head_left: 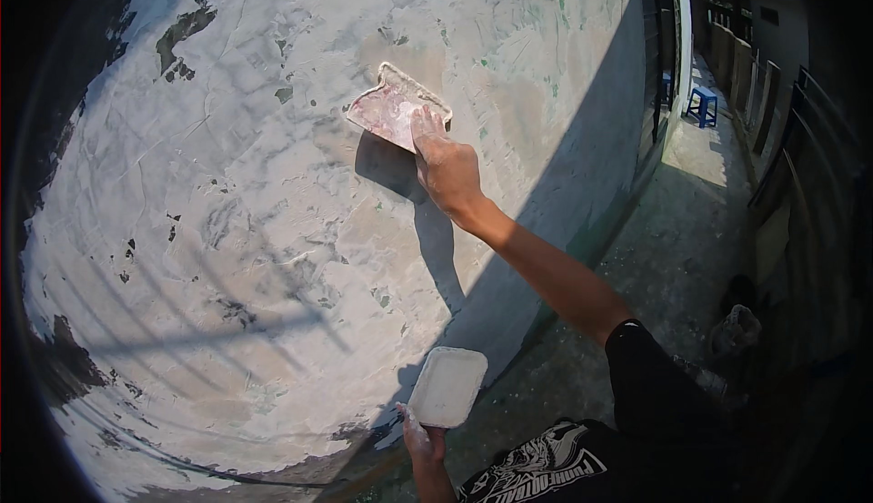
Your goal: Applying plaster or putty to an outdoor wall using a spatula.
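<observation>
1. The plastered wall [227,230] fills the left and middle of the view: pale skim coat, with dark patches of old surface showing near the upper left and the lower left edge, and thin bar-like shadows across it
2. Low in the middle, the left hand [420,439] is closed from below on a white rectangular tray [447,387], held up near the wall's foot; the tray looks light and stiff, and its smeared surface is probably slippery, so the grip underneath seems the safe one
3. Higher, on the wall, lies a wide putty scraper [393,108], its blade flat against the plaster and streaked pink and white; it looks thin and somewhat springy, best held at the back edge
4. The right hand [446,166] grips that back edge, fingers pressed on the blade, arm stretched up from the lower right
5. Further right a narrow concrete walkway [673,257] runs back to a blue stool [702,105], with a dark railing [800,185] along its right side; neither hinders the hands
</observation>
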Demonstrator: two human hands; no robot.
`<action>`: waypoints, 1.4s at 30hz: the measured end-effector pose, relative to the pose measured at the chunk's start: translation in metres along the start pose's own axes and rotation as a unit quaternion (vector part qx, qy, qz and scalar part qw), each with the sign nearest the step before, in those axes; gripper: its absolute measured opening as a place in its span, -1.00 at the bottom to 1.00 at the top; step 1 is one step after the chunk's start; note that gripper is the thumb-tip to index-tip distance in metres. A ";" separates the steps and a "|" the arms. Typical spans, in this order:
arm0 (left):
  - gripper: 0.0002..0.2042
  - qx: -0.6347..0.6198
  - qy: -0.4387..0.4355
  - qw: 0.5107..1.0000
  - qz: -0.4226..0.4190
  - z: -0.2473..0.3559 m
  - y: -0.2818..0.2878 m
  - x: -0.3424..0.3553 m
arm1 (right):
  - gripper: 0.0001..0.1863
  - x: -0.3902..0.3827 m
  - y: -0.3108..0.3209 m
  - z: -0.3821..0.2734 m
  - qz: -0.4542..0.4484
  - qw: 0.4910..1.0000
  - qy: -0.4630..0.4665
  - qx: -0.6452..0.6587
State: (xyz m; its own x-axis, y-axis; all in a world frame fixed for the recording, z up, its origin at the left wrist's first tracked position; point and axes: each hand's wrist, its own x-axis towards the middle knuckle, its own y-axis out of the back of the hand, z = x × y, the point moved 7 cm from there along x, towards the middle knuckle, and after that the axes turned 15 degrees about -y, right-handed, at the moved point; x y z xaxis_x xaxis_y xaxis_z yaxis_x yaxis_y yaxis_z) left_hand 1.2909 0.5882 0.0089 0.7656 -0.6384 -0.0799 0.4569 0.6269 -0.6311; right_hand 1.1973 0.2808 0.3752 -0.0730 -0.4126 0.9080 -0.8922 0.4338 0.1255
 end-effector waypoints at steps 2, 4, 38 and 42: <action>-0.41 -0.012 -0.001 1.000 -0.002 0.004 -0.005 -0.002 | -0.52 -0.019 -0.009 -0.007 0.004 1.000 0.007 0.012; -0.43 -0.032 0.009 0.999 -0.006 0.010 -0.012 0.002 | -0.51 -0.042 -0.012 -0.011 0.004 0.999 0.032 0.044; -0.40 -0.083 0.008 0.996 -0.005 0.039 -0.010 -0.006 | -0.59 -0.242 0.068 -0.082 -0.687 0.685 0.230 0.077; -0.41 -0.099 0.012 0.995 -0.012 0.038 -0.017 -0.009 | -0.60 -0.243 0.072 -0.080 -0.677 0.693 0.225 0.103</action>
State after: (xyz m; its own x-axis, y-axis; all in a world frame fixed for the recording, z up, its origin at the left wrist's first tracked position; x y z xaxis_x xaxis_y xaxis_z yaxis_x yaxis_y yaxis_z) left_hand 1.2934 0.6005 0.0497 0.7428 -0.6648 -0.0796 0.3755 0.5120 -0.7726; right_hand 1.1865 0.4763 0.1954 0.9985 -0.0183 0.0513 -0.0543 -0.2509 0.9665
